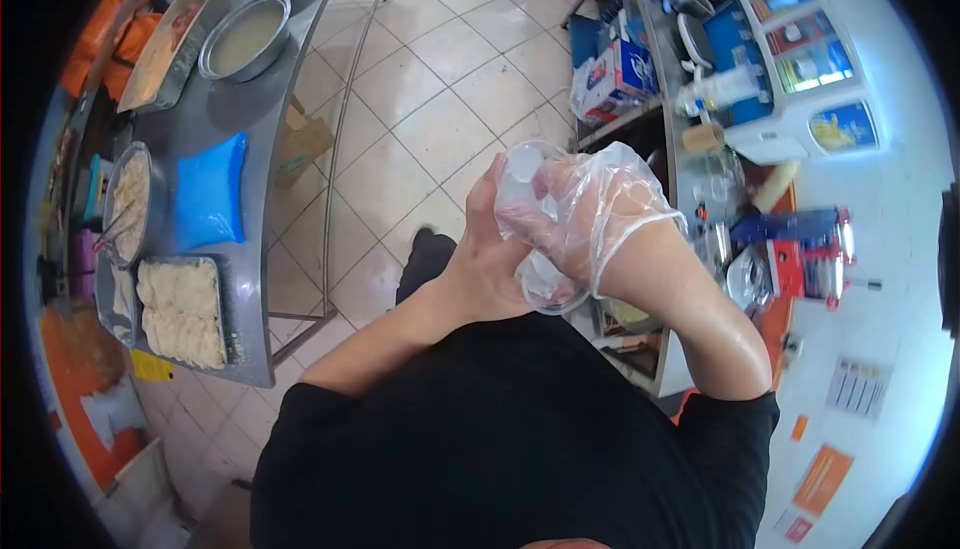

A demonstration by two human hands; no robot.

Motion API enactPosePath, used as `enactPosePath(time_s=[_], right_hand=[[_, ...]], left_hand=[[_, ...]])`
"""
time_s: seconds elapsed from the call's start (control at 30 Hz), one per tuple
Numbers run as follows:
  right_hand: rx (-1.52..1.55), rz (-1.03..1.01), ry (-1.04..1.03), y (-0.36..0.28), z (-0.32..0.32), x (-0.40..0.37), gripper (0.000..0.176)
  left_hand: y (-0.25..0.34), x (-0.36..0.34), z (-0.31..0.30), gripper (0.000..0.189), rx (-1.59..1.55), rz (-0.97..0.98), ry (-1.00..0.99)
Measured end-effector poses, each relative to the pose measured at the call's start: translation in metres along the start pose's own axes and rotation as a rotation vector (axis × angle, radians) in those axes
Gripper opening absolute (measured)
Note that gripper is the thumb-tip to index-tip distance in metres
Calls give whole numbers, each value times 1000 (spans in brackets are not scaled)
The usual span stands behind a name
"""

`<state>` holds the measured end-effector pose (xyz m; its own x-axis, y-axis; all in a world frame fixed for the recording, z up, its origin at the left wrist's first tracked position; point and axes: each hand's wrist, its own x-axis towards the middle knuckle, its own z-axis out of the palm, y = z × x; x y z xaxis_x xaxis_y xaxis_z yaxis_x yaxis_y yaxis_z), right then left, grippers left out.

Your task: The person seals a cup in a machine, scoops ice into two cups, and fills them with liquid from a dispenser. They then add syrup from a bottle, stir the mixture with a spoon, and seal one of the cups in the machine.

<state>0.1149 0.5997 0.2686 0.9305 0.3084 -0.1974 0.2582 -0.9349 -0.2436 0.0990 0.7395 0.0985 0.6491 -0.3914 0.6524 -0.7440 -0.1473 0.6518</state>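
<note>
In front of my chest both hands come together around clear plastic cups, whose round rims show above and below the hands. My left hand (484, 254) is bare and wraps the near side of the upper clear plastic cup (522, 164). A loose, see-through plastic glove (632, 189) covers my right hand (590, 214), its wide cuff around the wrist. The right fingers curl in against the cups, partly hidden by crinkled film. Below the hands, the lower clear plastic cup (553, 294) has whitish film in it.
On the left, a steel table (240, 299) holds a blue bag (210, 192), a tray of breaded pieces (183, 311), a bowl of crumbs (130, 199) and a pot of cloudy liquid (245, 41). A cluttered counter (690, 184) runs along the right; tiled floor (430, 79) lies between.
</note>
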Motion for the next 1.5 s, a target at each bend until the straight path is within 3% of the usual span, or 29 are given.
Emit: enactPosePath(time_s=[0.1, 0.2, 0.3, 0.37, 0.43, 0.5, 0.57, 0.63, 0.7, 0.73, 0.77, 0.83, 0.87, 0.9, 0.93, 1.0, 1.07, 1.1, 1.17, 1.27, 1.37, 1.4, 1.5], right_hand=[[-81, -10, 85, 38, -2, 52, 48], [-10, 5, 300, 88, 0, 108, 48], [6, 15, 320, 137, -19, 159, 47], [15, 79, 283, 171, -40, 185, 41], [111, -13, 485, 207, -56, 200, 35], [118, 1, 512, 234, -70, 204, 29], [160, -10, 625, 261, -69, 210, 24], [44, 21, 559, 297, -41, 230, 27], [-173, 43, 943, 331, -29, 256, 50], [-148, 101, 1008, 350, -27, 257, 72], [-152, 113, 1032, 371, -29, 264, 72], [332, 194, 986, 411, -39, 279, 96], [621, 304, 713, 427, -37, 285, 116], [801, 325, 728, 440, -37, 300, 120], [979, 347, 753, 453, -36, 315, 124], [1103, 312, 894, 490, -48, 342, 125], [769, 230, 932, 520, -63, 363, 120], [773, 242, 951, 535, -73, 372, 120], [501, 209, 984, 564, -92, 390, 115], [603, 220, 1123, 604, -100, 417, 118], [768, 372, 1103, 645, -102, 432, 124], [793, 399, 1286, 654, -111, 439, 109], [561, 627, 1383, 697, -114, 444, 111]], left_hand=[[-50, 48, 17, 85, 92, 0, -69], [-108, 100, 37, 82, 109, 28, -74], [-160, 158, 54, 81, 52, 14, -153], [-194, 201, 64, 81, -41, 41, -175], [-227, 246, 79, 78, -164, 60, -198], [-250, 286, 96, 76, -263, 78, -229], [-268, 325, 117, 70, -229, 49, -139], [-290, 359, 142, 69, -262, 62, -155], [-310, 390, 165, 68, -230, 20, -173], [-314, 408, 173, 68, -261, -35, -185], [-322, 423, 182, 68, -259, -12, -198], [-342, 457, 201, 70, -215, 93, -179], [-350, 474, 213, 72, -183, 155, -189], [-358, 490, 225, 73, -151, 217, -197], [-364, 505, 235, 74, -148, 160, -209], [-381, 536, 258, 77, -167, 97, -184], [-404, 569, 270, 82, -127, 160, -258], [-414, 586, 276, 84, -110, 180, -297], [-430, 619, 287, 87, -112, 184, -367], [-452, 678, 310, 87, -215, 212, -445], [-504, 725, 342, 86, -423, 271, -473], [-524, 742, 350, 86, -501, 281, -473], [-575, 800, 367, 89, -543, 378, -520]])
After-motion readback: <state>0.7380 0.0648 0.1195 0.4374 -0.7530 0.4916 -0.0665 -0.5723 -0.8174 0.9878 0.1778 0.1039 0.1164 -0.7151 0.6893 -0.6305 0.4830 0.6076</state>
